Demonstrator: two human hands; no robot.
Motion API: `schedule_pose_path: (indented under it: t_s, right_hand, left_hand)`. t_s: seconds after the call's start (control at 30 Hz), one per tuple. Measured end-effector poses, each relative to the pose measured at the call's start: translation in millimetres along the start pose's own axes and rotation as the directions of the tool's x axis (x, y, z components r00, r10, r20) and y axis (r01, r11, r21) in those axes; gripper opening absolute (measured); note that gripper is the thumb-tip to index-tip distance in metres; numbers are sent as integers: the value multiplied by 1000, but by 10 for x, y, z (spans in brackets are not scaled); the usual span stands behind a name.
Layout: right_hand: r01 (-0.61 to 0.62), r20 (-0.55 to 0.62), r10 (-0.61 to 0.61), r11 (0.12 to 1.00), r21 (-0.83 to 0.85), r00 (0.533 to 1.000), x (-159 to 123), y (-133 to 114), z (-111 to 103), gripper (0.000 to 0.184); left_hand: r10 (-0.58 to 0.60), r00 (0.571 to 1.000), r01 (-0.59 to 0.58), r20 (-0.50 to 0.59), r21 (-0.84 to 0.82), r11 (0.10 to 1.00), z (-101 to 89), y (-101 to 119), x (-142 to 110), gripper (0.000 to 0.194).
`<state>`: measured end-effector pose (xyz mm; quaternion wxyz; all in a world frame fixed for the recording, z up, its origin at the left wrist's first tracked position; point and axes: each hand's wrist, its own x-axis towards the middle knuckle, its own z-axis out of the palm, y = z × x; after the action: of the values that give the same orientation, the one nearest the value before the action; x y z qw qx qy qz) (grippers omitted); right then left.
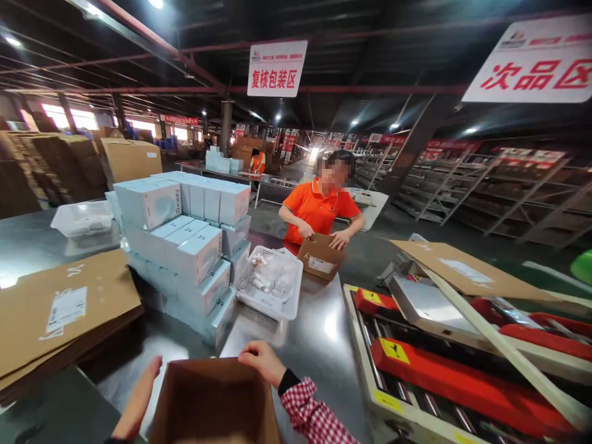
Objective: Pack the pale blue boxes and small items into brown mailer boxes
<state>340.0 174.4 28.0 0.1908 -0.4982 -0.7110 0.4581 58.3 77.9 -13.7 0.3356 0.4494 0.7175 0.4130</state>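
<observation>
The steel bench (319, 345) is carrying a stack of pale blue boxes (185, 246) toward its middle and flat cartons (60, 308) at its left edge, all unpacked. At the near edge an open, empty cardboard box (213, 401) is standing. The right hand (261, 361) is gripping its far rim; the left hand (139, 398) is lying flat-fingered against its left side.
</observation>
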Motion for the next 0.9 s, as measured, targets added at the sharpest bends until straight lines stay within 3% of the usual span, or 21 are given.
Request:
schedule_pose_path:
  t_s: [0.1, 0.17, 0.2, 0.3, 0.33, 0.37, 0.47, 0.57, 0.67, 0.8, 0.9]
  right_hand:
    - [31, 149, -3, 982, -186, 989, 118, -288, -140, 18]
    - [108, 231, -43, 954, -279, 972, 283, -693, -308, 22]
    - [150, 237, -76, 939, -311, 968, 409, -960, -378, 34]
    - [265, 81, -254, 873, -410, 964, 948, -1882, -426, 99]
    - [296, 3, -346, 799, -523, 938, 1160, -2173, -386, 112]
    - [276, -10, -358, 735, -620, 934, 1372, -2429, -327, 117]
    - [102, -19, -177, 648, -755, 984, 1920, -2911, -103, 120]
    - [-11, -58, -50, 654, -756, 997, 2213, -3021, 96, 97]
    - [-92, -147, -30, 658, -748, 989, 2247, -2976, 256, 84]
    - [-57, -218, -164, 662, -747, 962, 2056, -2898, 354, 75]
    - [54, -172, -277, 653, -756, 945, 1786, -2779, 221, 62]
  left_hand:
    - [34, 999, -37, -23, -159, 987, 61, -150, -87, 71]
    - [34, 999, -41, -31, -260, 965, 143, -233, -116, 71]
    - [28, 998, -41, -48, -299, 953, 177, -262, -122, 70]
    - [34, 997, -55, -73, -315, 947, 229, -285, -125, 62]
    - [37, 996, -63, -86, -312, 948, 235, -272, -127, 58]
    - [39, 995, -65, -90, -311, 948, 241, -254, -132, 55]
    - [27, 992, -66, -125, -318, 946, 274, -195, -155, 51]
    - [59, 990, -96, -129, -301, 949, 310, -143, -180, 50]
    - [77, 991, -103, -106, -271, 957, 294, -49, -195, 51]
    - [81, 994, -95, -66, -246, 965, 204, 95, -196, 53]
    - [80, 996, -87, -36, -247, 965, 146, 119, -191, 57]
